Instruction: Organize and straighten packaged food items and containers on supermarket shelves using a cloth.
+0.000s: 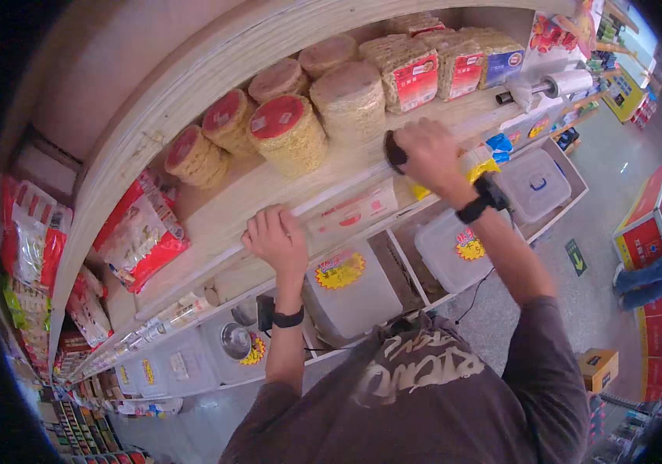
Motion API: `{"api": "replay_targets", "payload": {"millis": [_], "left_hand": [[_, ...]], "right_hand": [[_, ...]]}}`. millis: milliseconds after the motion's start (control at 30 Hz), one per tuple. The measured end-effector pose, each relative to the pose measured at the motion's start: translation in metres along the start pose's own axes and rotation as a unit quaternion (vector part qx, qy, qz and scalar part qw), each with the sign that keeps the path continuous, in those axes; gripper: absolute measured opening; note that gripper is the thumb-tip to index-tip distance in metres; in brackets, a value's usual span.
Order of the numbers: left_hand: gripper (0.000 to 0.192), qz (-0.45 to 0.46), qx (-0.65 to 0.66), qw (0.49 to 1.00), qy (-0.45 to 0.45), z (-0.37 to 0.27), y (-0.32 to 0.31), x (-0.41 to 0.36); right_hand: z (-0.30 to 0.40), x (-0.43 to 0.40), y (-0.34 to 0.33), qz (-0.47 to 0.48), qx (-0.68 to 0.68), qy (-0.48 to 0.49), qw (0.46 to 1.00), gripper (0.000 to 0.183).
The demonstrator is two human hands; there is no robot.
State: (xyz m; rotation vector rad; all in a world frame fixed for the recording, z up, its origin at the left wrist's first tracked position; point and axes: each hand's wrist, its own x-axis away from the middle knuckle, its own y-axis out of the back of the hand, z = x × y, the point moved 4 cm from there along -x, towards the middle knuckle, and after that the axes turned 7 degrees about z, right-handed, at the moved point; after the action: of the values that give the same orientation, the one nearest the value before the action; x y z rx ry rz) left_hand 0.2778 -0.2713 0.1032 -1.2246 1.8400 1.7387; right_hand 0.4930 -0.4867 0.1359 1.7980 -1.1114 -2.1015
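Observation:
My right hand [430, 152] is closed around a dark brush-like object [394, 152], held low over the wooden shelf [360, 165] in front of round packs of dried noodles [288, 136]. My left hand [275, 235] rests with curled fingers on the shelf's front edge, and no object shows in it. Square bags of noodles [409, 75] with red labels stand behind and to the right of my right hand. A yellow packet [479, 162] lies beside my right wrist. Both wrists wear black bands with small devices.
Lidded plastic bins [354, 293] with yellow tags line the row below the shelf. A red and white food bag [145, 238] sits at the left. A roll of plastic bags [566, 84] is mounted at the right end. A person's legs [656, 278] show at far right, by red display boxes.

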Motion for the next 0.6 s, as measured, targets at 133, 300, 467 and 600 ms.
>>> {"api": "replay_targets", "payload": {"millis": [133,300,467,600], "left_hand": [[0.012,-0.005,-0.018,1.000,0.003,0.008,-0.004,0.002],[0.015,-0.006,-0.022,1.000,-0.021,0.005,-0.006,-0.002],[0.015,-0.002,-0.021,0.999,-0.045,0.011,-0.007,0.006],[0.017,-0.005,-0.028,0.999,-0.031,0.004,-0.007,0.010]], "right_hand": [[0.072,-0.021,-0.026,0.007,-0.058,0.028,0.998,0.023],[0.099,-0.028,-0.030,0.000,-0.057,0.039,0.998,0.022],[0.054,-0.016,-0.018,-0.001,-0.067,0.065,0.996,0.023],[-0.027,0.005,0.012,-0.013,-0.032,0.050,0.998,0.025]]}}
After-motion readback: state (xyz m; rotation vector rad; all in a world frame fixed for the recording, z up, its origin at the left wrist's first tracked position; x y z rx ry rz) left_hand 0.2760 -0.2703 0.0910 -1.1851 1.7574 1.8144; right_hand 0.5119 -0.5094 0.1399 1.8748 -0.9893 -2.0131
